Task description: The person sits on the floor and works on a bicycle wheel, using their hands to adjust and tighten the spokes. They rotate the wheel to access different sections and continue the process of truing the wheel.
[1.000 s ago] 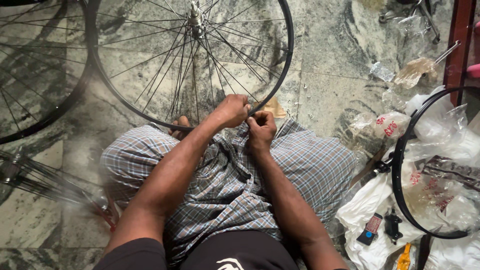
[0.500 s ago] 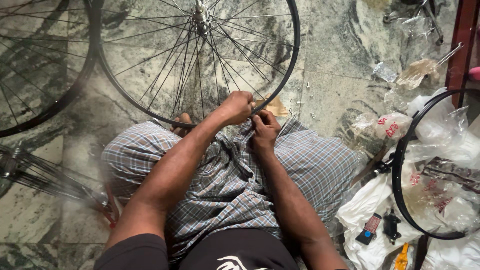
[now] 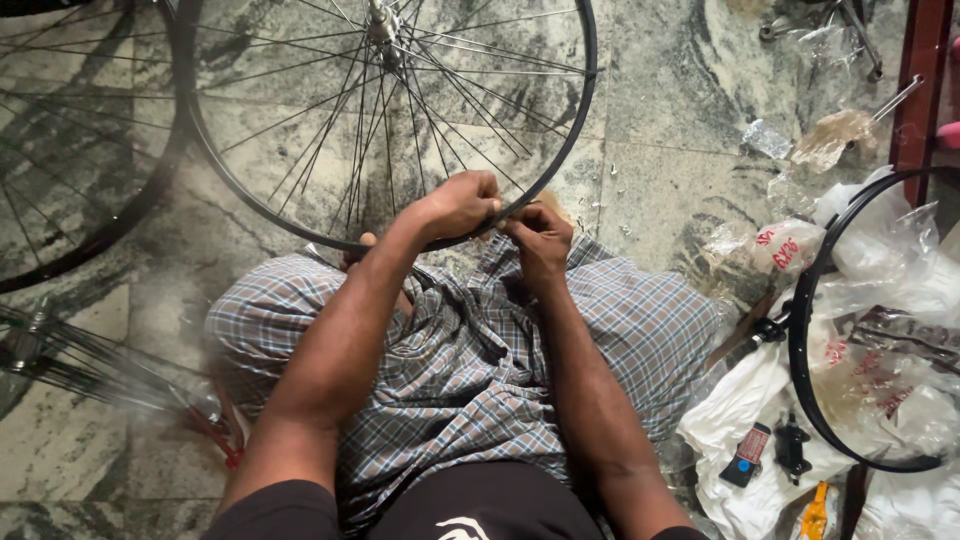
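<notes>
A black spoked bicycle wheel [image 3: 580,120] stands in front of me on the marble floor, its lower rim resting at my lap over a blue checked cloth [image 3: 470,370]. My left hand [image 3: 458,203] is closed over the rim at its lowest part. My right hand [image 3: 540,238] is right beside it, fingers pinched at the rim where a spoke meets it; what the fingertips hold is too small to tell. The hub [image 3: 382,22] sits near the top edge.
A second spoked wheel [image 3: 150,190] stands at the left. A bundle of loose spokes [image 3: 90,365] lies at lower left. A bare black rim [image 3: 805,370] lies on white plastic bags [image 3: 740,420] with small parts at the right. A red post [image 3: 920,90] stands at top right.
The wheel has shifted slightly in view; both hands stay together at the lower rim with small finger movements.
</notes>
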